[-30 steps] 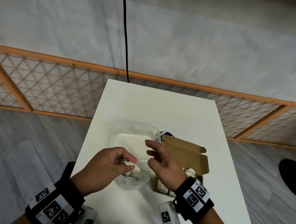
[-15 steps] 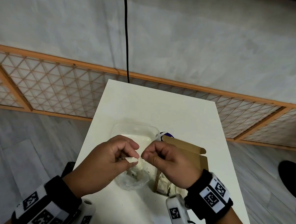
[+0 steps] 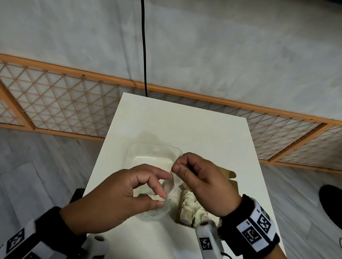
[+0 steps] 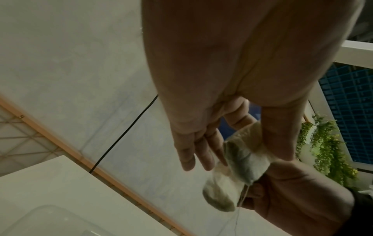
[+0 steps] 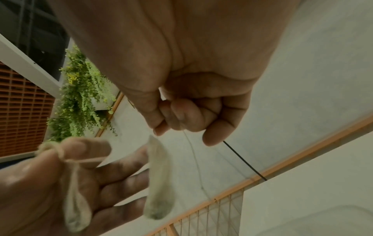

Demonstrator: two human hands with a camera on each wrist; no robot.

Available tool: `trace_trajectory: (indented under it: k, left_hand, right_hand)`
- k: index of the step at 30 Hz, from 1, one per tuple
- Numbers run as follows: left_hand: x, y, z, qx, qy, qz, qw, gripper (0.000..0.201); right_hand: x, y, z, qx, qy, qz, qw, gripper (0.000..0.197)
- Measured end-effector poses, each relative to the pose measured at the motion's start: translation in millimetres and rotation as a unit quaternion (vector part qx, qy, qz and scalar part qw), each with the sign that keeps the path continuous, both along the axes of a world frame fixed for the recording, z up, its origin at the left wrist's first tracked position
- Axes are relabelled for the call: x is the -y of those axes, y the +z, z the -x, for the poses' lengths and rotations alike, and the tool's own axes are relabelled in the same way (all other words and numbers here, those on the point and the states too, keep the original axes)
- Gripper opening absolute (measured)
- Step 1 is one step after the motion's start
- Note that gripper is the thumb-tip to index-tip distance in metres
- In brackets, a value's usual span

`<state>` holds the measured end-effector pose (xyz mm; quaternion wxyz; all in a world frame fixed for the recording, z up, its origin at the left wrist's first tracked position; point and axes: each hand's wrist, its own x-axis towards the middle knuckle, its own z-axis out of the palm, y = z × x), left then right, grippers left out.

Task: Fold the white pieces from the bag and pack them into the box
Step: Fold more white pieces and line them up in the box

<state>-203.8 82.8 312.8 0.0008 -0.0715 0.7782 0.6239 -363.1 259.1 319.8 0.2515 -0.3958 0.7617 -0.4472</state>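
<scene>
One white piece [image 4: 245, 161], two hands

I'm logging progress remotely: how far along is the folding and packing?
Partly done: folded white pieces already sit in the cardboard box. In hand: the left hand pinches one white piece, folded over between thumb and fingers, while the right hand pinches its thin string. Left: finish this piece and put it in the box. The clear bag looks nearly empty, but I cannot tell for certain.
</scene>
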Motion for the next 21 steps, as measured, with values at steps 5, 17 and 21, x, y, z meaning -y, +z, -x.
trace_trajectory:
  k: [5,17,21]
  left_hand:
    - [2,4,-12,0.061,-0.035,0.067,0.995,0.008]
    - [-21,8,11,-0.033,0.033,0.082,0.996,0.010]
    - [-21,8,11,-0.074,0.057,0.054,0.994,0.013]
  right_hand:
    - [-5,5,9,-0.012,-0.024,-0.017,0.999,0.013]
    - [-8,31,-7,-0.032,0.008,0.000,0.999,0.015]
    - [-10,39,-15,-0.032,0.031,0.010,0.999,0.012]
